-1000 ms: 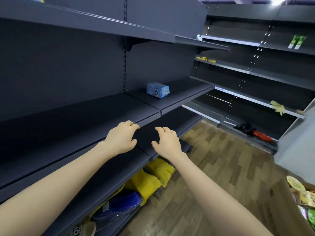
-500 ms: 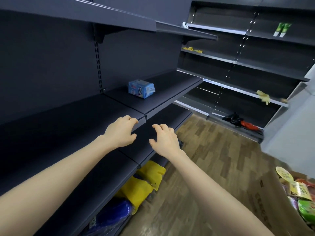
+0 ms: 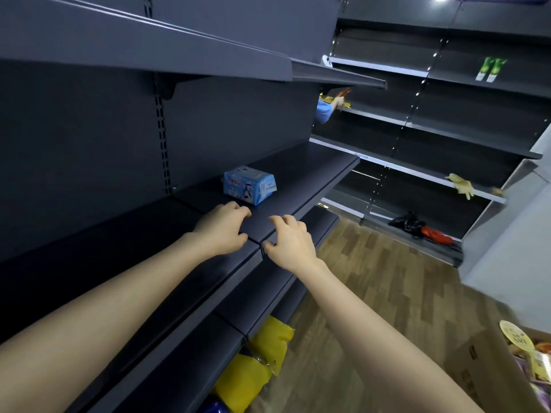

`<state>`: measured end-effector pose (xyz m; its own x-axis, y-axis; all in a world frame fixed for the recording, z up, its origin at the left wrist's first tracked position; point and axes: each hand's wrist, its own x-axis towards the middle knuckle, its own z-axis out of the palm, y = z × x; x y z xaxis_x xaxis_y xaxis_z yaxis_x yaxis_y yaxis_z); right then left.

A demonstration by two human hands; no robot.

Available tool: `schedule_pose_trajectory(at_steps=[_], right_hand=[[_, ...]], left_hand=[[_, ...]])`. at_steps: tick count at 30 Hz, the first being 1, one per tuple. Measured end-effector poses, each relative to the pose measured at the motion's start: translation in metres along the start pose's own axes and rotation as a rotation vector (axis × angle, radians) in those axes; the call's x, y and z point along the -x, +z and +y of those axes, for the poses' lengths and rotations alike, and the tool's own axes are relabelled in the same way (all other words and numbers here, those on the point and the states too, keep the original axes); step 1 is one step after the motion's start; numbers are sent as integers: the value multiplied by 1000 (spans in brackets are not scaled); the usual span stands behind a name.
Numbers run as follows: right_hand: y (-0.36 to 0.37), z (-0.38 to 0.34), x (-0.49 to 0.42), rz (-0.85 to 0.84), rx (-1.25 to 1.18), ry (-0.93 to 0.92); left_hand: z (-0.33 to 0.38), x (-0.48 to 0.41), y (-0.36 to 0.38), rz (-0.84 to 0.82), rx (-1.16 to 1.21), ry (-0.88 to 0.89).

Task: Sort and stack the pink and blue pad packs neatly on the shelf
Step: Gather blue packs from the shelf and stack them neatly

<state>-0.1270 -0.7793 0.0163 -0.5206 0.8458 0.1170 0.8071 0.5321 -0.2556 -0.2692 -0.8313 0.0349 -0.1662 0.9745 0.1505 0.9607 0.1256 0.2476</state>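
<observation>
While your left hand [image 3: 222,229] and right hand [image 3: 290,244] are hovering at the front of the shelf [image 3: 313,171], neither is gripping anything; the fingers of both are hanging loosely curled and empty. The blue pad pack [image 3: 250,185] is lying alone on that same shelf board, straight ahead of your hands and deeper in, towards the back panel. Its long axis is running roughly along the shelf front, slightly skewed, with the barcode end facing right. Your left hand is sitting nearer, its knuckles just short of the pack's printed face, while your right is trailing by the shelf lip. I am judging a short forward reach with the left as the likelier pick. No pink pack is showing on this shelf.
</observation>
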Motion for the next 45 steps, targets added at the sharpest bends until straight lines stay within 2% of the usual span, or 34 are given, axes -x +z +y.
schedule_pose_trajectory(at_steps=[15, 26, 34, 37, 42, 45], right_hand=[[13, 23, -88, -50, -32, -57], [8, 58, -178, -57, -40, -184], [15, 54, -221, -59, -67, -281], [19, 48, -233, -74, -97, -277], [30, 42, -250, -194, -124, -237], [37, 44, -254, -169, -221, -254]], left_hand=[[-22, -76, 24, -14, 46, -89], [-22, -138, 35, 39, -29, -253], [-28, -157, 40, 76, -37, -387], [-35, -159, 41, 96, -40, -430], [-45, -157, 42, 110, -52, -495], [-50, -156, 43, 117, -53, -522]])
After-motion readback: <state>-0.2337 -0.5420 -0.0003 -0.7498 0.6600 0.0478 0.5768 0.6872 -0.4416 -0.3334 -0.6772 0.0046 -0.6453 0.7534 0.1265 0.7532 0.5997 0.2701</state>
